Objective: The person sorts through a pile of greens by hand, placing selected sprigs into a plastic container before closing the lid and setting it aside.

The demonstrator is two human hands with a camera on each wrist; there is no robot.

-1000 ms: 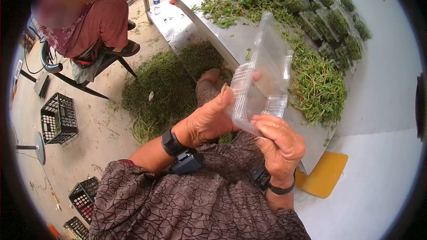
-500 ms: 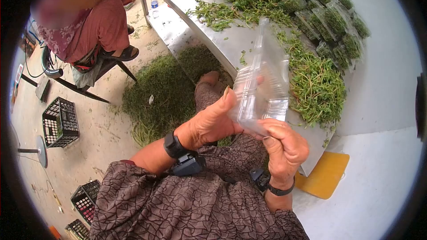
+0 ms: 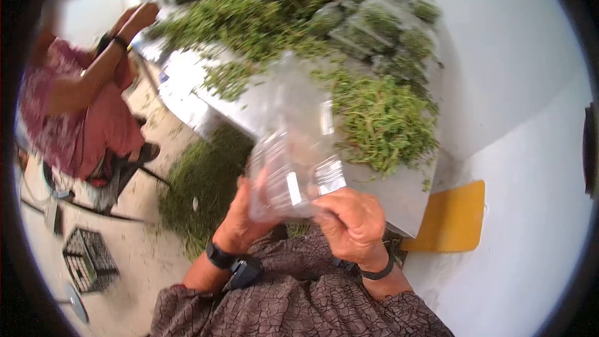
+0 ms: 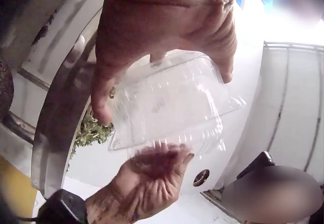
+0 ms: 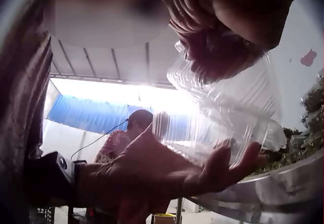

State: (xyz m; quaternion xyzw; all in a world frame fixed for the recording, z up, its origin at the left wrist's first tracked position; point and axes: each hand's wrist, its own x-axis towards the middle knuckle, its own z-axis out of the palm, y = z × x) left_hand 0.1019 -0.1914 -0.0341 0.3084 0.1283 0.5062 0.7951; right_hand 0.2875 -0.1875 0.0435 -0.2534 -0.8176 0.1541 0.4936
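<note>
Both hands hold a clear plastic container (image 3: 287,168) over the lap in the head view. My left hand (image 3: 240,221) cups its left side, thumb on the near side; in the left wrist view the left hand (image 4: 162,27) spans the container (image 4: 167,100) between thumb and fingers. The right hand (image 3: 354,224) pinches the container's near right edge with curled fingers and thumb. In the right wrist view the container (image 5: 223,113) lies between the right hand (image 5: 223,37) above and the left hand (image 5: 177,171) below. Blur hides whether it is one or several nested pieces.
A metal table (image 3: 374,193) bears loose greens (image 3: 387,118), a larger heap (image 3: 256,12) and filled clear packs (image 3: 374,28). More greens (image 3: 199,187) lie on the floor. A seated person (image 3: 93,106) is at left, a crate (image 3: 89,261) below, a yellow board (image 3: 446,218) at right.
The head view has swung, so the table and greens appear farther left and the other person lower. Both hands, still holding the container, have shifted left and slightly down in the picture.
</note>
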